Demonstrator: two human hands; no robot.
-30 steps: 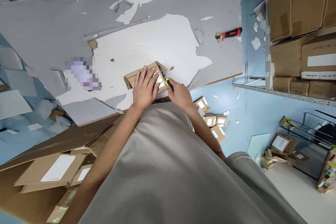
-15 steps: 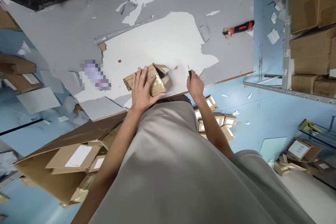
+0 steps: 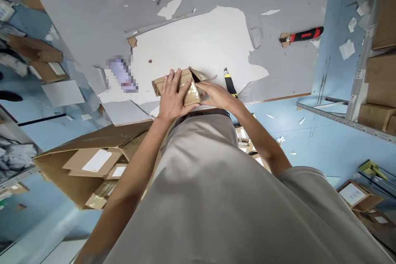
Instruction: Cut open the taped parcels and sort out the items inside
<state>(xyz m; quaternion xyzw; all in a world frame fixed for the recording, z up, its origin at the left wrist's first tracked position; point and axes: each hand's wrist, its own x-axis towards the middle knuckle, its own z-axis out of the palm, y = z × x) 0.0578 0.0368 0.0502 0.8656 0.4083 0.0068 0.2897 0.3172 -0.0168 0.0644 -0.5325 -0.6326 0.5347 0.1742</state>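
Near the front edge of the bench [image 3: 287, 64], just in front of my waist, sits the small cardboard box [image 3: 191, 98]. My left grip [image 3: 172, 95] is spread flat over its top, fingers apart, pressing it down. My right grip [image 3: 218, 95] is at the right end, fingers bent against the cardboard; I cannot tell whether they pinch the flap.

As I judge it, the opening is partly done: that end gapes, with a raised flap and a dark gap behind. Shiny tape clings to the box near this end, and the contents are out of sight, so the emptying looks undone. The yellow-and-black utility knife [image 3: 229, 83] lies free of my fingers, just right of the box.

Grey covering on the bench is torn away around a broad white patch, with paper scraps about. A red-and-black utility knife [image 3: 306, 34] lies far right, a blurred-out item [image 3: 122, 75] to the left. Beside my left arm stands a large open carton [image 3: 62, 173] holding labelled boxes; right, a metal shelf [image 3: 343, 117] carries more cartons over the littered blue floor [image 3: 287, 136].
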